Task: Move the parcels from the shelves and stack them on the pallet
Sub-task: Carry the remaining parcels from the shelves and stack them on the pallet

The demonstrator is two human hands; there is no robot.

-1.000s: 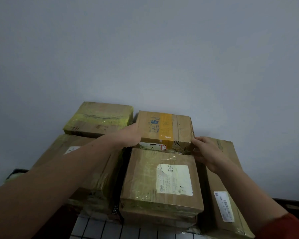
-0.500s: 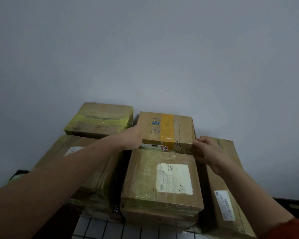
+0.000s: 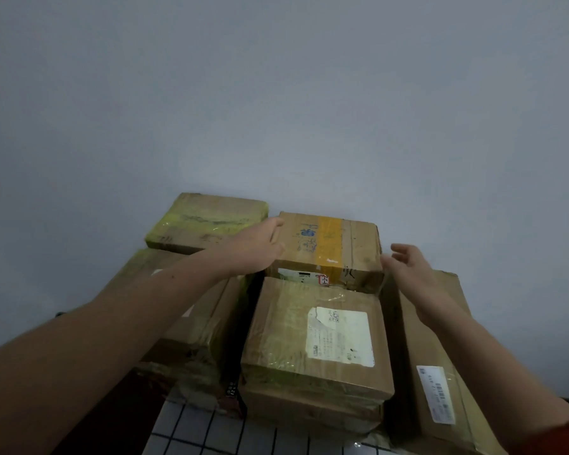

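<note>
1. Against the grey wall [image 3: 309, 110], at the back of the stack, sits the yellow-taped parcel [image 3: 329, 244]. It rests on lower parcels, just behind the white-labelled parcel [image 3: 319, 336]. I cannot tell whether a pallet or a shelf carries the stack.
2. The left hand [image 3: 257, 247] lies against the parcel's left side, its grip loose and pinching nothing. The right hand [image 3: 411, 270] is spread just beside the right edge and holds nothing. Blur hides whether its fingertips touch.
3. The parcel looks like stiff, slightly dented cardboard, small enough to be fairly light. The glossy tape may be slippery. The two opposite side faces, low down, seem the best hold.
4. Six parcels show:
   - the taped one
   - the green-wrapped parcel [image 3: 207, 221]
   - the large left parcel [image 3: 178, 310]
   - the labelled one
   - a bottom parcel [image 3: 309, 412] beneath the labelled one
   - the long right parcel [image 3: 440, 356]
</note>
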